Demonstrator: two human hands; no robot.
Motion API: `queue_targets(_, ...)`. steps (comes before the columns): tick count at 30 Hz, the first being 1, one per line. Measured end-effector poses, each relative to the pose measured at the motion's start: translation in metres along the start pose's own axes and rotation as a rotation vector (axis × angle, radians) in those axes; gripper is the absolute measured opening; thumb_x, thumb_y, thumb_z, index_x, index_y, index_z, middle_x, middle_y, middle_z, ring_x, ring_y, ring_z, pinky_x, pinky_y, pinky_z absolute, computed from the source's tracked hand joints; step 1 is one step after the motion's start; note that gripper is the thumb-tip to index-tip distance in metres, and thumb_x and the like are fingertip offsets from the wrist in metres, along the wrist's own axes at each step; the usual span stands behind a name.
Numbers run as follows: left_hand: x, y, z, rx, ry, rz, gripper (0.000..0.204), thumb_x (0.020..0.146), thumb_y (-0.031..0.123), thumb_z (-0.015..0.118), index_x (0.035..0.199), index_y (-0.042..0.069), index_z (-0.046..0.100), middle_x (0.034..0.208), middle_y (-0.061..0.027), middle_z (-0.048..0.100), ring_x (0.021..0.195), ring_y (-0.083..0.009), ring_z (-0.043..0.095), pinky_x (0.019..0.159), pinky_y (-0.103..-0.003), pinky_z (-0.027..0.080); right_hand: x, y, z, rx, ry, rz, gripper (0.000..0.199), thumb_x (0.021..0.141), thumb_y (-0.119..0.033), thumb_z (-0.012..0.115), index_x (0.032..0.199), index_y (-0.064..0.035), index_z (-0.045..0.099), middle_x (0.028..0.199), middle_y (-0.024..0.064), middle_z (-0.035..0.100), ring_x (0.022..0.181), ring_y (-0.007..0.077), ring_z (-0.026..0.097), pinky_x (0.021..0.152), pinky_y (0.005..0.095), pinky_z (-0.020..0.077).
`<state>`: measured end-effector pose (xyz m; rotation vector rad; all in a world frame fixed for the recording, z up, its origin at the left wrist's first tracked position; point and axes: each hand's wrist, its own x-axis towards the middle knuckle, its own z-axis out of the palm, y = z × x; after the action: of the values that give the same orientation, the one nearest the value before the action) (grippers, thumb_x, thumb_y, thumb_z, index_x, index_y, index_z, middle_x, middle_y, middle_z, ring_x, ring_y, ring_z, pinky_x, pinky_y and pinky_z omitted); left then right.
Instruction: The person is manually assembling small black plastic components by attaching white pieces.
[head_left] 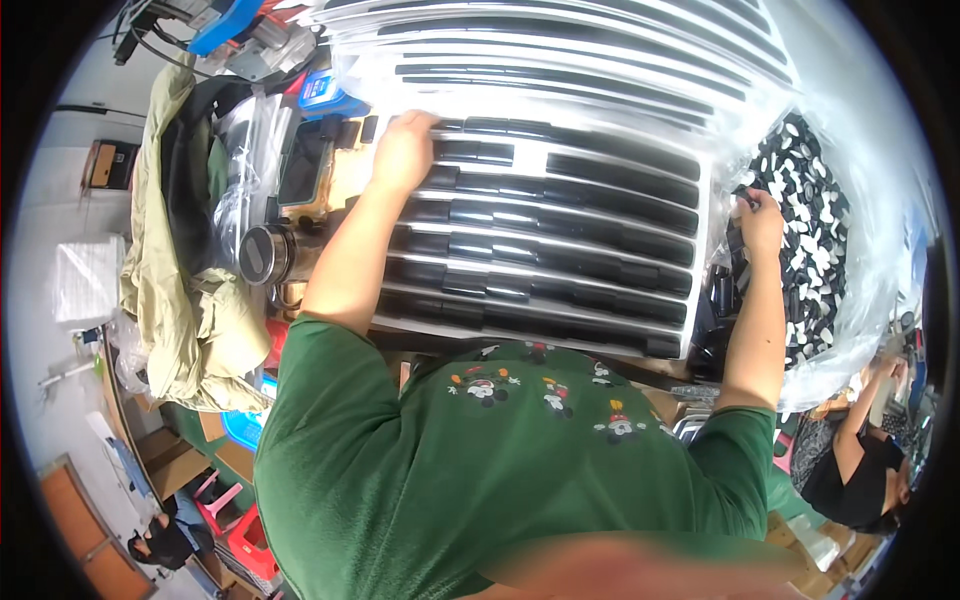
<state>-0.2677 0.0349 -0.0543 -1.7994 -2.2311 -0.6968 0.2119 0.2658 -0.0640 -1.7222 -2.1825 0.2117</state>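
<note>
A white sheet (531,158) in front of me carries several rows of glossy black pieces (620,212), laid end to end. My left hand (404,152) is at the left end of the upper rows, its fingers bent and pressed together against the row's end; what they hold, if anything, is hidden. My right hand (762,222) is at the near side of a clear plastic bag (868,300) of loose black and white pieces (806,225). Its thumb and fingers pinch a small dark piece (744,197). A gap shows in the second row.
More long black strips (560,80) lie under clear film beyond the sheet. To the left stand a lidded jar (266,255), a phone-like dark slab (304,172), a blue box (328,95) and a draped khaki jacket (165,300). Another person (855,470) sits at the right.
</note>
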Motion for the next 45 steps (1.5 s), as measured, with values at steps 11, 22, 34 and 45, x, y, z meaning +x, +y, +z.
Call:
queue_targets(11,0.034,-0.045,-0.028,0.159,-0.429,-0.067,0.036,0.071,0.005,0.057,0.105,0.013,0.063,0.11,-0.0134,0.055,0.11,-0.0326,0.046,0.095,-0.038,0.039,-0.024,0.002,-0.037,0.381,0.129,0.136,0.029,0.078,-0.024,0.071,0.097,-0.0031,0.063,0.085,0.0018,0.062,0.064,0.0086,0.051,0.059,0.0224,0.0425)
queue_targets(22,0.008,-0.006,-0.042,-0.814,-0.186,-0.422,0.029,0.078,0.007,0.069,0.104,0.005,0.057,0.097,-0.0119,0.062,0.085,-0.0249,0.063,0.072,-0.03,0.052,-0.111,-0.062,-0.047,1.125,0.068,0.062,0.034,0.084,0.0,0.061,0.117,0.001,0.055,0.1,0.0072,0.062,0.084,0.0101,0.059,0.073,0.0215,0.047)
queue_targets(34,-0.077,0.187,-0.031,-2.094,-0.342,-0.598,0.023,0.08,-0.009,0.06,0.101,0.0,0.055,0.102,-0.0129,0.062,0.088,-0.018,0.063,0.08,-0.029,0.052,-0.174,-0.2,-0.019,1.191,-0.002,-0.25,0.026,0.08,0.003,0.065,0.106,0.0003,0.062,0.102,0.0081,0.06,0.086,0.0103,0.058,0.072,0.0196,0.0477)
queue_targets(45,-0.083,0.191,-0.04,-2.122,-0.633,-0.805,0.016,0.084,0.004,0.061,0.1,0.002,0.058,0.095,-0.0109,0.063,0.086,-0.0214,0.064,0.068,-0.032,0.054,-0.184,-0.204,-0.035,0.613,0.148,-0.616,0.071,0.052,-0.021,0.082,0.116,-0.0086,0.053,0.111,0.008,0.057,0.105,0.0265,0.053,0.098,0.0429,0.0349)
